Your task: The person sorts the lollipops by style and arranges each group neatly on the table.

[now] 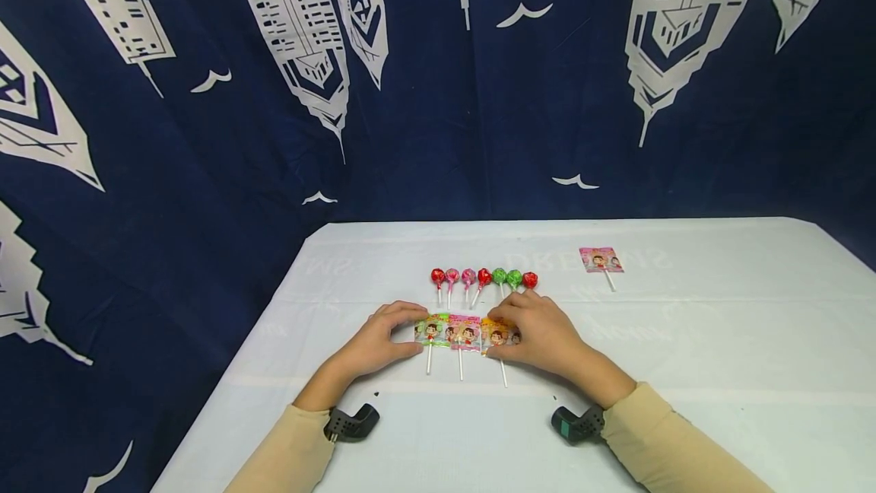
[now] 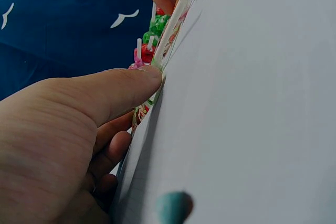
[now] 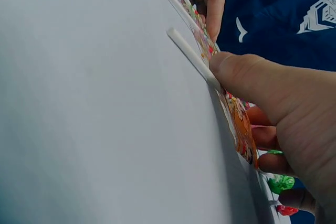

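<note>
Three flat wrapped lollipops lie side by side on the white table, their sticks toward me. The left hand [image 1: 381,341] holds the green-wrapped lollipop [image 1: 433,331] at its left end, thumb on the near edge and fingers on the far edge. Between the hands is a pink-wrapped lollipop [image 1: 466,333]. With thumb and fingers at its two edges, the right hand [image 1: 544,332] grips the orange-wrapped lollipop [image 1: 496,335] and covers part of it. In the right wrist view its white stick [image 3: 189,56] sticks out past the thumb.
Behind the hands runs a row of round lollipops, among them a red one [image 1: 438,276], a pink one [image 1: 468,276] and a green one [image 1: 499,275]. Another pink-wrapped flat lollipop [image 1: 601,259] lies at the back right. A dark blue printed cloth [image 1: 438,143] hangs behind the table [image 1: 718,371].
</note>
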A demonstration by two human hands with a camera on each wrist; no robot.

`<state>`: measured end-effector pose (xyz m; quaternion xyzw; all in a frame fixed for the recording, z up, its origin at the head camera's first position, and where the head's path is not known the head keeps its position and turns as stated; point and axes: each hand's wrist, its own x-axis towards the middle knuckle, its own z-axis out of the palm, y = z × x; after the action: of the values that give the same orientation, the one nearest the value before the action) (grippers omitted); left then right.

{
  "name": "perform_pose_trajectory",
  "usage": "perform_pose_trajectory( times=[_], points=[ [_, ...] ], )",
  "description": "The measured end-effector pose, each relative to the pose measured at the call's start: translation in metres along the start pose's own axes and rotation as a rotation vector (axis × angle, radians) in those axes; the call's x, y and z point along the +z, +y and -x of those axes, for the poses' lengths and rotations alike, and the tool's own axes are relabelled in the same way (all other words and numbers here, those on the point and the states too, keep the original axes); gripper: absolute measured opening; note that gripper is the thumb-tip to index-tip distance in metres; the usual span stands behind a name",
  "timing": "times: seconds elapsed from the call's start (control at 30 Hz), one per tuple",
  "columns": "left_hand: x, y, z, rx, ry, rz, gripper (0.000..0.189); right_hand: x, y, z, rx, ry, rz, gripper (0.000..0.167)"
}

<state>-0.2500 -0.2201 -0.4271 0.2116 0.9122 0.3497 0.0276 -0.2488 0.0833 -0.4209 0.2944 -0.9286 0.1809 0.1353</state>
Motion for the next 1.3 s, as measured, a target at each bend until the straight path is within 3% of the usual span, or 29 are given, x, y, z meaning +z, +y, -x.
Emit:
perform_pose_trajectory(
  times=[0.8, 1.3],
  points=[
    [0.0004, -0.001, 0.0, 0.014, 0.003, -0.01, 0.049, 0.0035, -0.0006, 0.002, -0.003, 0.043, 0.012, 0.049],
    [-0.0003, 0.0002, 0.0007, 0.036, 0.007, -0.009, 0.049, 0.0016, -0.0018, -0.0001, -0.005, 0.056, -0.066, 0.037]
  ],
)
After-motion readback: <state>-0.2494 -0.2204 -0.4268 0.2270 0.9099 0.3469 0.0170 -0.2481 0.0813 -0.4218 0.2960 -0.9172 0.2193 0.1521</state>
